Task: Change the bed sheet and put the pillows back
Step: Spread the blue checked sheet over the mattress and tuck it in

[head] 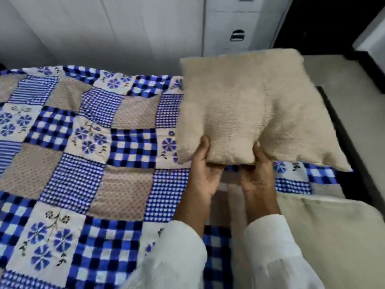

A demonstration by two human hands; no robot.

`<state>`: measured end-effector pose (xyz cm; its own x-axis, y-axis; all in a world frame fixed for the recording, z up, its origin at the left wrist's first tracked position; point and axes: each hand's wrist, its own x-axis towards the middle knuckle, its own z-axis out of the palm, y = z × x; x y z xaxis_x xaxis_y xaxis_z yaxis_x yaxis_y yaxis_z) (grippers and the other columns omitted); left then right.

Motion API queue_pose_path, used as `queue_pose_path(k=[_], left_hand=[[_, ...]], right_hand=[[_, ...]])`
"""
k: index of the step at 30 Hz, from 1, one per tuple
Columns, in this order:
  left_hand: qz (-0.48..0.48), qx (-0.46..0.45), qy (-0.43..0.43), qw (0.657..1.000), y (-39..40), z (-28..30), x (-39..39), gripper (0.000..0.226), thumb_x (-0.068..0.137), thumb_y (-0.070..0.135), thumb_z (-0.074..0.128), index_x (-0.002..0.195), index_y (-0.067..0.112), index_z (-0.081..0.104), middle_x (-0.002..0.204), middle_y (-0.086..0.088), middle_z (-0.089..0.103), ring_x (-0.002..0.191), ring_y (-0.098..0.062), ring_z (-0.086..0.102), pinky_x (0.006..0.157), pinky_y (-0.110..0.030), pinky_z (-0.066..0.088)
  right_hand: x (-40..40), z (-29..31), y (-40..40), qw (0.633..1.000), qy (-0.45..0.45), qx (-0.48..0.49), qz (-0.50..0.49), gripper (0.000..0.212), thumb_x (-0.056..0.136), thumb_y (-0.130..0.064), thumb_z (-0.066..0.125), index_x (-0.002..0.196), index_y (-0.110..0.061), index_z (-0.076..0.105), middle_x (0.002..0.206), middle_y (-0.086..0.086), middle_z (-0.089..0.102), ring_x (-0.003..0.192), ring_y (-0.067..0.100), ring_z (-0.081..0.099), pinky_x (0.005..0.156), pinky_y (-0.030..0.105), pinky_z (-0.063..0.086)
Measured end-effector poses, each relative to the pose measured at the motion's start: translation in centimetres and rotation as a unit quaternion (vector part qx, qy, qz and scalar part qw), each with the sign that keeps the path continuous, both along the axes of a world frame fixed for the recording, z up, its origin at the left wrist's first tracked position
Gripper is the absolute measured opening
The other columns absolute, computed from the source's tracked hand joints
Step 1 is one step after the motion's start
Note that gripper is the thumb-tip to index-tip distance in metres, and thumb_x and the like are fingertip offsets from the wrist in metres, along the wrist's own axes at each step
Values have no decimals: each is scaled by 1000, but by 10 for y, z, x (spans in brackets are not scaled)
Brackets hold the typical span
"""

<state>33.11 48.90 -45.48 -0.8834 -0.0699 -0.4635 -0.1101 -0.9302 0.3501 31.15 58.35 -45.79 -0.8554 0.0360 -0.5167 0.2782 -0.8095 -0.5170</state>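
Pillow sits right above both hands, left hand and right hand side by side under its near edge. Bed sheet spreads out left of the hands and beneath them. Second pillow lies just right of the right hand, cabinet way beyond.

You have a beige, coarse-woven pillow lifted above the bed, its near edge dented where it is gripped and its far edge tilted up toward the wall. Its right corner hangs past the bed's right side. Under it the bed sheet lies spread flat: a patchwork of blue-and-white checks, fine blue dots, stripes, tan dotted squares and cream squares with blue flowers. A second pillow, pale cream and smooth, lies on the sheet at the near right.
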Motion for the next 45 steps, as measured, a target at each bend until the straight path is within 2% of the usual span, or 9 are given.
queue_pose_path(k=[6, 12, 15, 17, 21, 26, 36, 40, 45], left_hand=[[-116, -151, -200, 961, 95, -42, 22, 20, 94, 17, 52, 114, 19, 51, 96, -1, 60, 72, -7, 58, 55, -16, 49], [142, -259, -193, 936, 83, -48, 75, 18, 93, 0, 46, 108, 4, 55, 94, -14, 65, 78, -18, 66, 67, -25, 55], [171, -494, -319, 790, 48, -58, 129, 8, 90, 9, 58, 95, 10, 65, 94, -9, 67, 88, -24, 63, 71, -27, 45], [165, -602, -372, 687, 15, -68, 176, 14, 91, 13, 58, 98, 5, 67, 95, -12, 67, 90, -28, 61, 75, -28, 44], [74, -704, -499, 499, -51, -109, 288, 45, 85, 31, 46, 112, -1, 64, 117, -27, 59, 114, -44, 51, 97, -57, 34], [-45, -758, -508, 406, -93, -141, 431, 74, 89, 57, 23, 128, 2, 53, 137, -21, 49, 128, -41, 40, 101, -56, 28], [145, -349, -519, 767, -268, -122, 570, 16, 98, 20, 44, 89, 22, 57, 117, -19, 60, 107, -29, 60, 87, -32, 47], [228, -310, -488, 783, -342, -112, 603, 17, 95, 12, 48, 82, 13, 59, 95, -16, 65, 69, -16, 59, 59, -19, 43], [219, -333, -495, 772, -415, -114, 619, 17, 87, 16, 58, 70, 18, 62, 83, -8, 65, 85, -24, 59, 75, -31, 42]], right_hand=[[7, -46, 109, 979, -162, 121, 24, 31, 94, -19, 49, 120, -4, 57, 103, 10, 67, 90, 23, 63, 92, 39, 49], [29, -42, 93, 981, -149, 112, 53, 16, 96, -22, 47, 97, -12, 59, 104, 3, 62, 87, 15, 61, 76, 25, 53], [52, -38, 51, 976, -126, 142, 108, 28, 97, -8, 40, 120, 5, 50, 122, 20, 55, 111, 31, 56, 87, 14, 47], [83, -35, 12, 955, -98, 202, 191, 17, 96, -5, 41, 108, -10, 52, 94, 15, 59, 80, 21, 63, 57, 6, 47], [174, -54, -62, 840, 31, 374, 393, 10, 93, -9, 50, 95, -15, 58, 90, 8, 59, 79, 21, 60, 76, 36, 53], [296, -87, -125, 670, 162, 477, 546, 26, 89, -16, 51, 100, 5, 63, 95, 14, 60, 93, 27, 58, 83, 39, 43], [476, -107, -326, 462, 433, 538, 557, 34, 70, -30, 46, 77, -7, 70, 72, 12, 67, 63, 28, 67, 56, 28, 54], [517, -114, -407, 270, 483, 633, 542, 43, 62, -52, 52, 79, -14, 61, 70, 7, 64, 65, 25, 59, 48, 25, 48], [544, -117, -452, 201, 466, 696, 508, 14, 60, -19, 53, 59, -10, 64, 58, 4, 58, 53, 24, 60, 45, 27, 44]])
